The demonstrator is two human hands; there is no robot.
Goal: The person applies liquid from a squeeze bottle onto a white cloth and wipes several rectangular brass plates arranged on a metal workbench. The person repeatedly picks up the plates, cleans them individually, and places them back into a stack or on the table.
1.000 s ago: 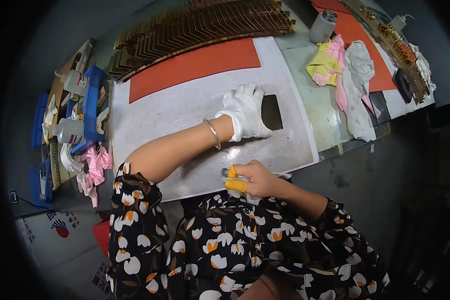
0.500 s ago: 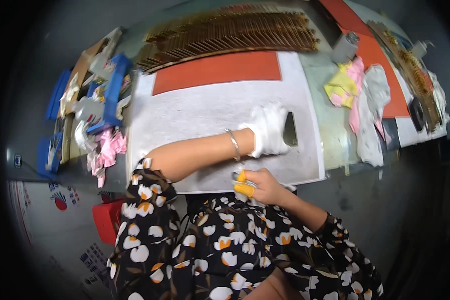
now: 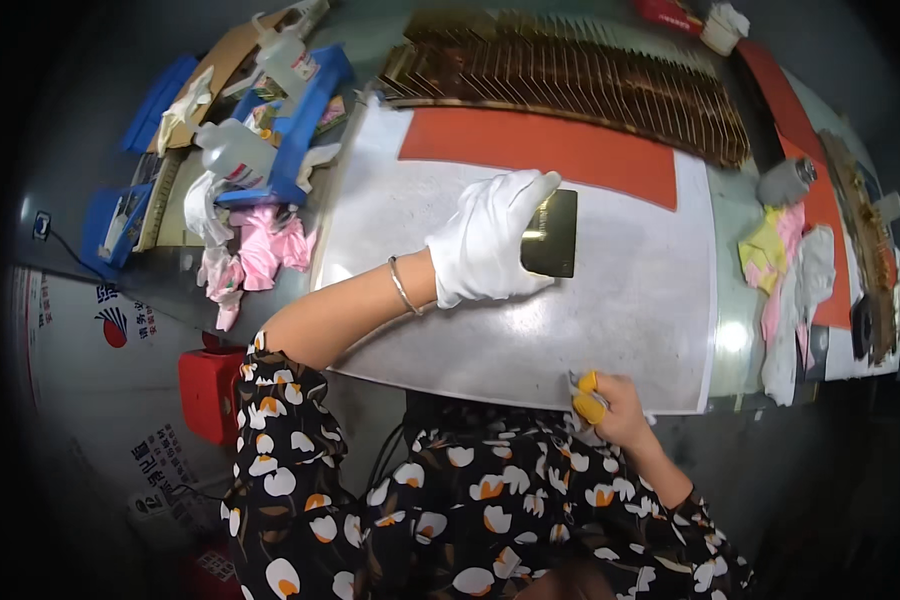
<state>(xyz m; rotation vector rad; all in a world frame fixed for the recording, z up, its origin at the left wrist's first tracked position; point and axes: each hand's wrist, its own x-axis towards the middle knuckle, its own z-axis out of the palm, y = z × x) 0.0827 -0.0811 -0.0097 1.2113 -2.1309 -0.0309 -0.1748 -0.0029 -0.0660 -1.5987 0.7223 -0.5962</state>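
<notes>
My left hand (image 3: 480,240), in a white glove, grips a dark, shiny, gold-toned rectangular plate (image 3: 560,235) by its left edge. The plate is held over the white sheet (image 3: 450,345) covering the work area. Near the sheet's front edge is my right hand (image 3: 622,410), closed, with yellow finger cots (image 3: 590,398) on its fingertips. A small greyish tip shows at those fingertips; what it belongs to is too small to tell.
Beyond an orange strip (image 3: 550,155), a long rack (image 3: 570,95) carries many upright thin plates. Blue trays with plastic bottles (image 3: 238,150) and pink cloths (image 3: 270,250) lie left. A grey bottle (image 3: 788,182) and crumpled cloths (image 3: 815,270) are at right. A red stool (image 3: 210,395) stands below left.
My view has shifted, so the table appears changed in position. My left hand has turned the plate, whose face now shows more fully. My right hand is farther from the left one.
</notes>
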